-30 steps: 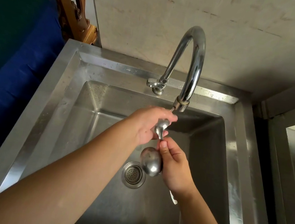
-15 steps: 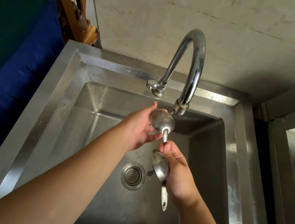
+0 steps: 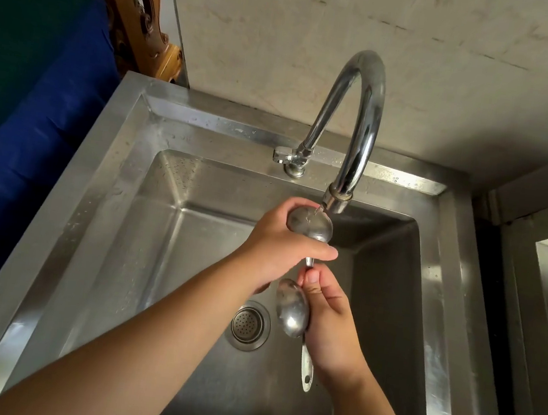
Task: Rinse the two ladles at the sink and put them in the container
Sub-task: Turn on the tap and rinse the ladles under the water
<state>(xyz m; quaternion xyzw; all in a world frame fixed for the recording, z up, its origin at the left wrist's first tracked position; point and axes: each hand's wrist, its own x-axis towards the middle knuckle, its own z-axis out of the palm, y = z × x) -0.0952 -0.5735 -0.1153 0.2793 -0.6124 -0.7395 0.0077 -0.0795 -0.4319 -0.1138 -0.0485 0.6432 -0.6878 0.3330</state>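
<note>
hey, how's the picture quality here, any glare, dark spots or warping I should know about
Head view: sharp overall; bright glare streaks on the tap and the sink rim; the basin's right wall sits in shadow; wide-angle warping bows the sink edges and stretches the forearms; both ladles, the upper ladle and the lower ladle, show soft reflections.

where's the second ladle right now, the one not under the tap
In the head view the second ladle sits in the right hand, over the sink, just right of the drain.

Left hand [image 3: 278, 242] above right hand [image 3: 327, 321]
</note>
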